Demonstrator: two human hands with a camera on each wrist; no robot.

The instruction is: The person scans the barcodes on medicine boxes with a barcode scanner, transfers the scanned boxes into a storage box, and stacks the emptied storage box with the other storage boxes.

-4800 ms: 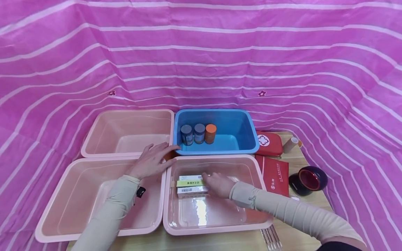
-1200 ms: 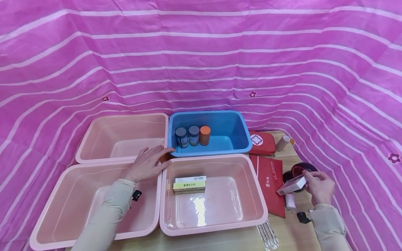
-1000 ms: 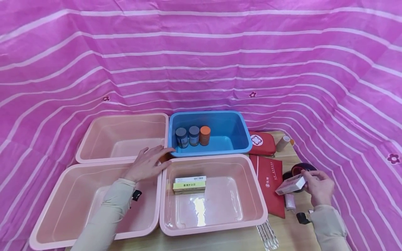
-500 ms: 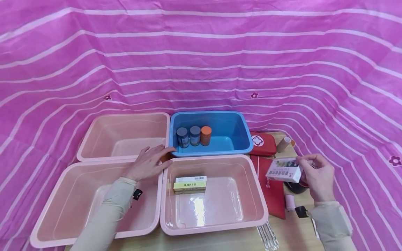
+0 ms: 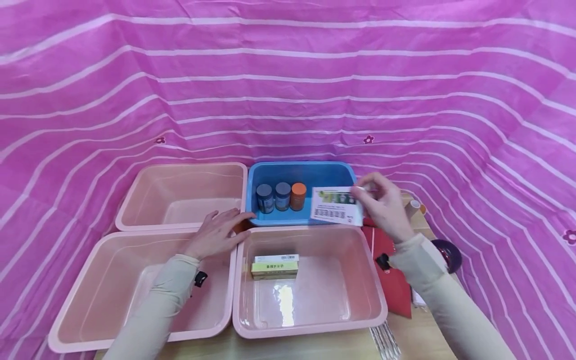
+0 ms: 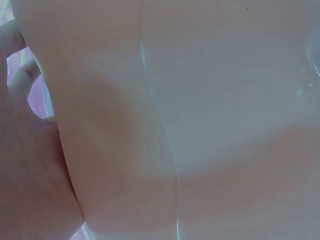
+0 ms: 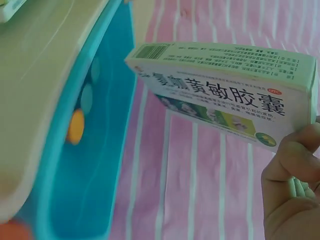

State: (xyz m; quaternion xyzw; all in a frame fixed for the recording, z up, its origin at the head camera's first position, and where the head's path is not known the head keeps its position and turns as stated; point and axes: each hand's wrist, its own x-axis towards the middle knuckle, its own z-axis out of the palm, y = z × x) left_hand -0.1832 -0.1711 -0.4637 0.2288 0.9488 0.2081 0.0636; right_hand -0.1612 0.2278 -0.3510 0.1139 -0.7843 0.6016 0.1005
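Note:
My right hand (image 5: pixel 388 207) pinches a white medicine box (image 5: pixel 335 206) by its right end. In the head view the box overlaps the front right part of the blue bin (image 5: pixel 348 172). The right wrist view shows the printed face of the box, with fingers (image 7: pixel 300 160) at one end. Inside the blue bin stand two dark-capped bottles (image 5: pixel 265 200) and an orange-capped bottle (image 5: pixel 298 197). My left hand (image 5: pixel 216 235) rests, fingers spread, across the rims where the bins meet. A green medicine box (image 5: pixel 274 270) and a white carton (image 5: pixel 288 258) lie in the front right pink bin (image 5: pixel 378 305).
Two more pink bins, a back left one (image 5: pixel 180 166) and a front left one (image 5: pixel 81 300), stand on the left. On the right lie a red folder (image 5: pixel 398 295), a dark round object (image 5: pixel 451 255) and a small roll (image 5: pixel 411 207). Silvery strips (image 5: pixel 384 340) lie at the front.
My right hand has taken the white medicine box out of the front right pink bin, carried it right, then back leftward to the blue bin. The left hand has stayed in place.

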